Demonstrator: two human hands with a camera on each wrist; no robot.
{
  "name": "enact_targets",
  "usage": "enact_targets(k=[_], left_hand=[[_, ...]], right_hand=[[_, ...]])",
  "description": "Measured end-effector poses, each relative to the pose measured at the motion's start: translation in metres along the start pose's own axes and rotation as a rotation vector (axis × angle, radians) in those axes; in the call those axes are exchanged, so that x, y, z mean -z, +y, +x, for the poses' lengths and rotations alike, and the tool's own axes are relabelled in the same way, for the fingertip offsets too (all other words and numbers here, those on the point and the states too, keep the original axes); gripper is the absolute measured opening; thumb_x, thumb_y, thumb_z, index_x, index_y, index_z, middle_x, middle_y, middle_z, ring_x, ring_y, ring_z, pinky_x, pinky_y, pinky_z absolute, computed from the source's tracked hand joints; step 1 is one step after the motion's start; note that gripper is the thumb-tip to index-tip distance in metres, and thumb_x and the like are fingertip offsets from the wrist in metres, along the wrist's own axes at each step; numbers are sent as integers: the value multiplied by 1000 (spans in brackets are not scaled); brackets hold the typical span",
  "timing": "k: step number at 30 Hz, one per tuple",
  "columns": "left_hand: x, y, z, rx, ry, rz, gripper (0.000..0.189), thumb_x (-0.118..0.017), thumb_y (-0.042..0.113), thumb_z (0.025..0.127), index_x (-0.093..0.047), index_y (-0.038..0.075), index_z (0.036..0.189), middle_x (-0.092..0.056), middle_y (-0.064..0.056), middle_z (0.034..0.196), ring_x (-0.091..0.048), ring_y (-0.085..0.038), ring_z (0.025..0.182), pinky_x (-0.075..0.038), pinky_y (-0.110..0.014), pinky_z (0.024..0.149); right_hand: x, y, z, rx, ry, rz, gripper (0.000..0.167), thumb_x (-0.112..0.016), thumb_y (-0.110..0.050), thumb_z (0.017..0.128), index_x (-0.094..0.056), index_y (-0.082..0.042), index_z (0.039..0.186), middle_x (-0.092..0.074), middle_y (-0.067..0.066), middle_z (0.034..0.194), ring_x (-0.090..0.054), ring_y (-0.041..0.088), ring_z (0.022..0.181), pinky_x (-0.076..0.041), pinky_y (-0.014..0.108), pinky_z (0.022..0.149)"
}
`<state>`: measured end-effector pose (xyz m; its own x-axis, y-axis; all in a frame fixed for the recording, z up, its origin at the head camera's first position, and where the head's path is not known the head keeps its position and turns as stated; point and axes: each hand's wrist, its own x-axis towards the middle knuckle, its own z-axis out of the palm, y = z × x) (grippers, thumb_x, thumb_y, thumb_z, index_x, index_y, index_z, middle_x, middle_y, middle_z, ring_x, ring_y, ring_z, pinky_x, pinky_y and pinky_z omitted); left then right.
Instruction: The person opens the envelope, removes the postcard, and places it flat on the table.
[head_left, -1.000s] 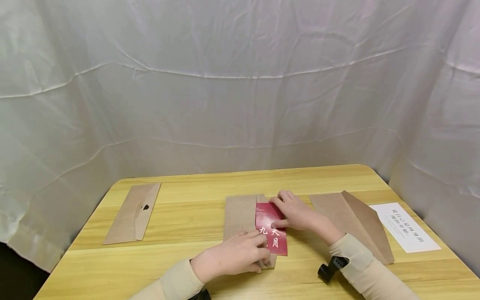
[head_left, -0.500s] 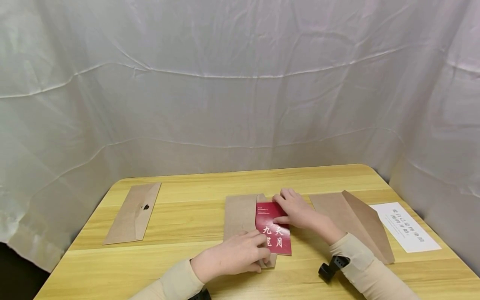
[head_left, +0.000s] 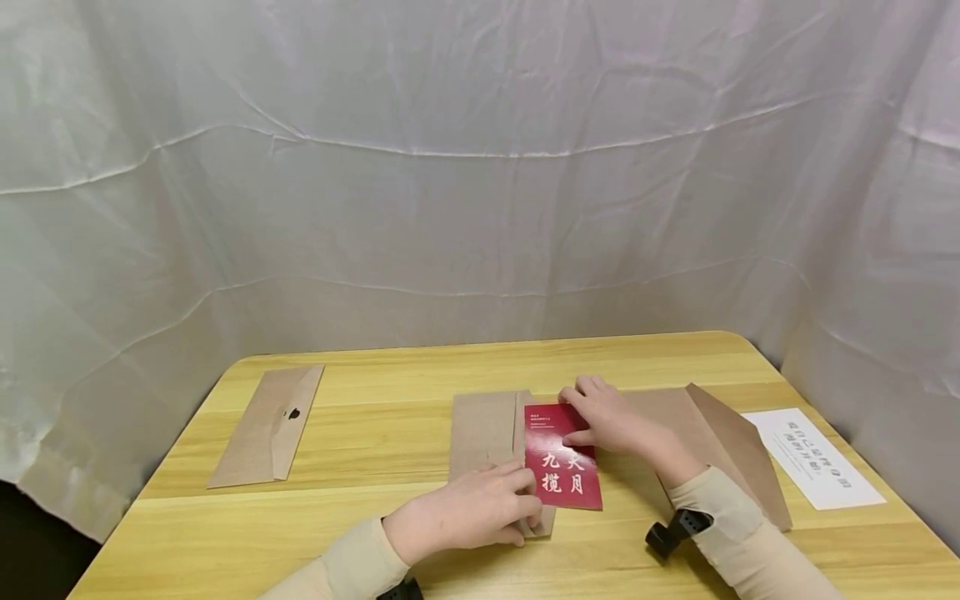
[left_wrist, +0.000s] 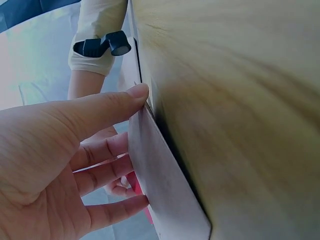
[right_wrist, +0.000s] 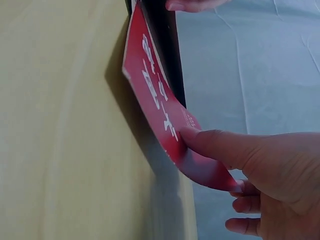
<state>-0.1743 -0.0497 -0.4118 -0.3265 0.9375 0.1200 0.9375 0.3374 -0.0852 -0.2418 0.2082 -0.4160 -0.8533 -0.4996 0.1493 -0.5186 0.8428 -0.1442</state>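
My left hand [head_left: 480, 508] holds the near end of a brown paper envelope [head_left: 480, 429] at the table's middle. In the left wrist view its thumb lies on one side of the envelope [left_wrist: 167, 180], with the fingers against the other. A red card [head_left: 555, 442] with white lettering lies over the envelope's right side, and its left edge shows beside the pocket opening. My right hand [head_left: 611, 421] pinches this card by its far right part. From the right wrist, the card [right_wrist: 155, 100] looks bent, with the thumb on its printed face. My left fingers hide its lower left corner.
A brown envelope [head_left: 262, 429] with a dark mark lies at the table's left. To the right, another brown envelope [head_left: 697, 425] has its flap unfolded, partly behind my right forearm. A white printed card [head_left: 813, 458] sits by the right edge. Pale curtains hang behind the table.
The red card has slid right, out of the envelope's pocket, with my right hand moving along with it. More of its lettering shows. My left hand and the envelope have stayed nearly still.
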Motion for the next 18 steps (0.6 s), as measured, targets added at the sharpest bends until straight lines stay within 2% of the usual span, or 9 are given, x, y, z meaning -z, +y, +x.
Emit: enact_targets(k=[8, 18], left_hand=[[0, -1, 1, -6, 10, 23, 17, -75, 44, 81, -67, 34, 92, -55, 15, 94, -52, -2, 95, -44, -12, 77], [-1, -1, 3, -15, 13, 14, 17, -74, 44, 82, -67, 34, 93, -54, 15, 93, -51, -2, 93, -41, -10, 75]], right_hand=[[10, 8, -4, -56, -30, -2, 44, -82, -32, 77, -59, -10, 109, -45, 2, 92, -42, 19, 88, -38, 33, 75], [13, 18, -7, -81, -60, -26, 45, -83, -33, 75, -59, -12, 107, -47, 2, 92, -42, 19, 88, -40, 35, 76]])
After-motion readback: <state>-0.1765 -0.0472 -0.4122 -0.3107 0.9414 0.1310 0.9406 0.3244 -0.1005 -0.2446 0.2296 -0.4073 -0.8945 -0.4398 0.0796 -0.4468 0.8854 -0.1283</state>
